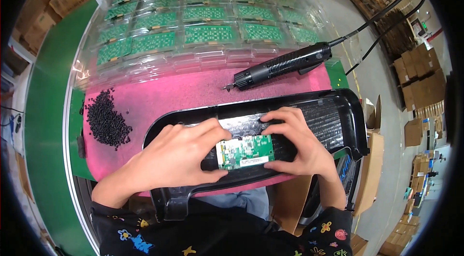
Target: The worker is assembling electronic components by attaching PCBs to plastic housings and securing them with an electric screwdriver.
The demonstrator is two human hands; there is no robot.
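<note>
One heap of small black screws [105, 121] lay loose, left of frame | left hand [186, 152], half-curled, pinched the left end of the green circuit board [249, 149] | board lay lower centre over the black housing [333, 118], seemingly unfastened | electric screwdriver [285, 66] idle, upper right | right hand [302, 147], half-curled, gripped board's right end

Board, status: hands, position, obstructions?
Left hand holds board at left end, right hand at right. Board over black shell, seating unclear. Screwdriver beyond shell, clear of both hands.
</note>
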